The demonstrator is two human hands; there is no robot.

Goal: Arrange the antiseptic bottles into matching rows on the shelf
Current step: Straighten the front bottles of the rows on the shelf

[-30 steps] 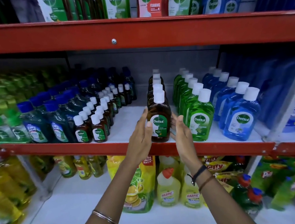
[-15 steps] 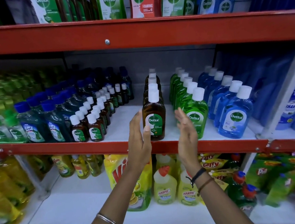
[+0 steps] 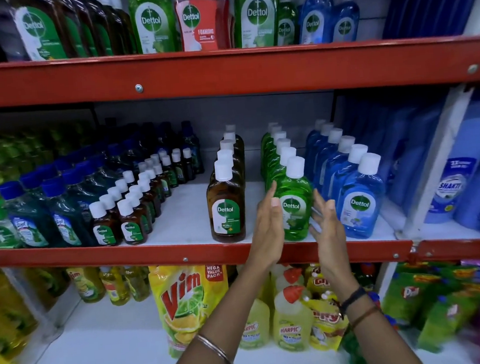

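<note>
On the middle shelf (image 3: 181,252) stand three front-to-back rows of Dettol bottles with white caps: a brown row headed by a brown bottle (image 3: 225,204), a green row headed by a green bottle (image 3: 293,203), and a blue row headed by a blue bottle (image 3: 361,201). My left hand (image 3: 268,225) is flat and upright at the left side of the green front bottle. On that bottle's right side is my right hand (image 3: 325,224), fingers spread. Both palms face the bottle; neither grips it.
Two rows of small brown Dettol bottles (image 3: 129,207) and dark blue-capped bottles (image 3: 48,208) fill the shelf's left. Large blue bottles (image 3: 462,170) stand at right. Bare white shelf lies between the small and large brown rows. Big Dettol bottles stand above; Vim pouch (image 3: 185,306) and Harpic bottles below.
Both hands have left the brown front bottle and shifted right, now flanking the green front bottle. The view has moved closer and slightly right.
</note>
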